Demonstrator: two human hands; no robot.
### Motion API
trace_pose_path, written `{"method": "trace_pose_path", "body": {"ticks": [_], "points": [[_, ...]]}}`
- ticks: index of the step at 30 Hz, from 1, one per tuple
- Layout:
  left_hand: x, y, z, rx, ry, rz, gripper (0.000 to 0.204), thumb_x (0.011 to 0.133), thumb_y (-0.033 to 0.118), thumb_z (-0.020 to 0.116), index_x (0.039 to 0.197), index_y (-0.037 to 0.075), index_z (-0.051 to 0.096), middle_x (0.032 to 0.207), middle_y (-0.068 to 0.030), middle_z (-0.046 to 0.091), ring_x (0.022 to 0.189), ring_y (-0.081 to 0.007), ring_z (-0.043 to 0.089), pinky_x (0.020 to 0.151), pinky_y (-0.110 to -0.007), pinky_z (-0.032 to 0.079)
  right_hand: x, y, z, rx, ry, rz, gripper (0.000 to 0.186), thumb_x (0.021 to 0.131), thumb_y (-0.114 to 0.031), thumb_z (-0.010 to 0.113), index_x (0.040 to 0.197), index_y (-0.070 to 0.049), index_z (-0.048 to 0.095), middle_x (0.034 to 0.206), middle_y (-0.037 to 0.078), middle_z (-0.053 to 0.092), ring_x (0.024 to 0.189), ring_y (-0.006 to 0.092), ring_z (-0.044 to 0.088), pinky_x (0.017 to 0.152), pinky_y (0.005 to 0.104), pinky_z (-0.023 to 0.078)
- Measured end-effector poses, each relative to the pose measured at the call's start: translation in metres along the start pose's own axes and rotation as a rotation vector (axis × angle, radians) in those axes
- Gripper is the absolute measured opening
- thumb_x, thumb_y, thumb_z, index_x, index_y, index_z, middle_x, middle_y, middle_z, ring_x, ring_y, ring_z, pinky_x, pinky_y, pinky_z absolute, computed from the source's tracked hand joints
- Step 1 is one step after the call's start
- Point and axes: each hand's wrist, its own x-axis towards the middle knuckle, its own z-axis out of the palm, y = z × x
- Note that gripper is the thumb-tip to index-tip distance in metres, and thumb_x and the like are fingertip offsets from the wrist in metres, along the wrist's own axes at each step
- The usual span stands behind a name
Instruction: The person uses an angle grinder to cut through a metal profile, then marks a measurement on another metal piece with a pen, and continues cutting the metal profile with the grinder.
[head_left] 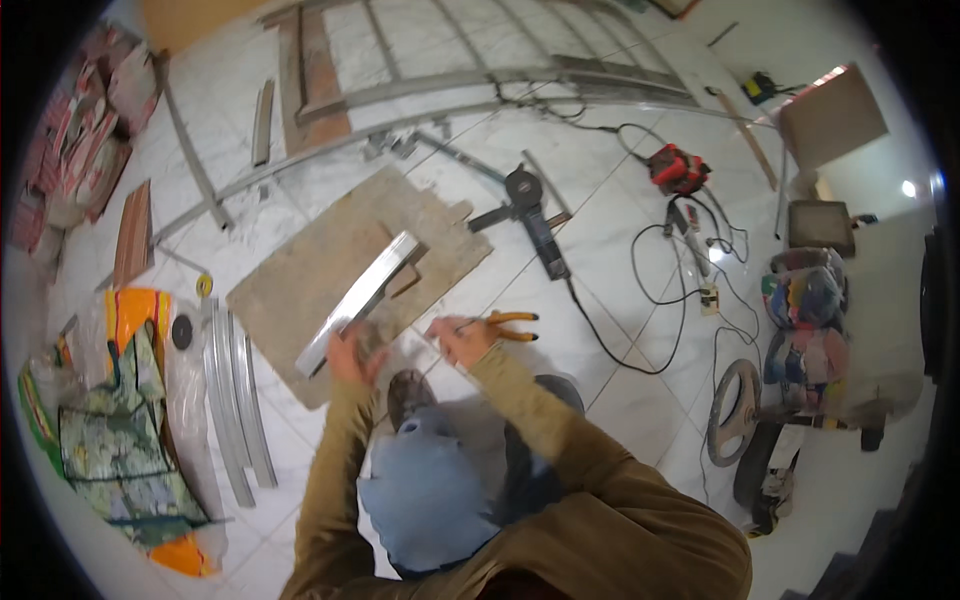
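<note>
Left hand [352,355]: open, against metal bar [357,302]
Right hand [463,340]: by pliers [512,317], grip unclear
Grinder [541,240]: beside right corner of board [300,270]

Head view: left fisheye on the person's head, facing steeply down
Sleeves [545,415]: nearest, from six o'clock
Left hand [352,354], right hand [462,341]: farther out, near centre
Frame [400,89]: farther still, toward twelve
</note>
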Motion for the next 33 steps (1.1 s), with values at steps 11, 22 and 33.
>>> {"method": "trace_pose_path", "body": {"ticks": [11,22,33], "points": [[0.062,-0.080,-0.117,-0.018,-0.536,-0.780,0.067,0.068,0.019,0.079,0.131,0.003,0.061,0.112,-0.0176,0.067,0.099,-0.0322,0.066,0.088,-0.042,0.053,-0.082,-0.125,-0.023,-0.375,0.223,-0.269,0.028,0.101,-0.028,0.059,0.096,-0.001,0.064,0.083,0.016,0.063,0.074,0.0297,0.062,0.071,0.0408,0.051],[0.196,0.243,-0.422,-1.015,-0.674,-1.254,0.050,0.087,0.023,0.066,0.130,0.001,0.054,0.103,-0.0164,0.072,0.082,-0.0274,0.071,0.071,-0.044,0.060,-0.397,-0.252,-0.180,0.065,0.521,1.097,0.044,0.097,-0.045,0.058,0.098,-0.002,0.066,0.073,0.009,0.057,0.052,0.0209,0.054,0.046,0.0388,0.047],[0.493,0.310,-0.446,-1.017,-0.859,-1.253,0.080,0.072,0.022,0.066,0.145,0.006,0.037,0.128,-0.0196,0.060,0.096,-0.0313,0.067,0.075,-0.050,0.061,-0.290,-0.269,-0.115,0.229,0.333,0.992,0.035,0.097,-0.038,0.056,0.105,-0.007,0.070,0.084,0.011,0.068,0.073,0.0243,0.067,0.064,0.0435,0.055]]}}
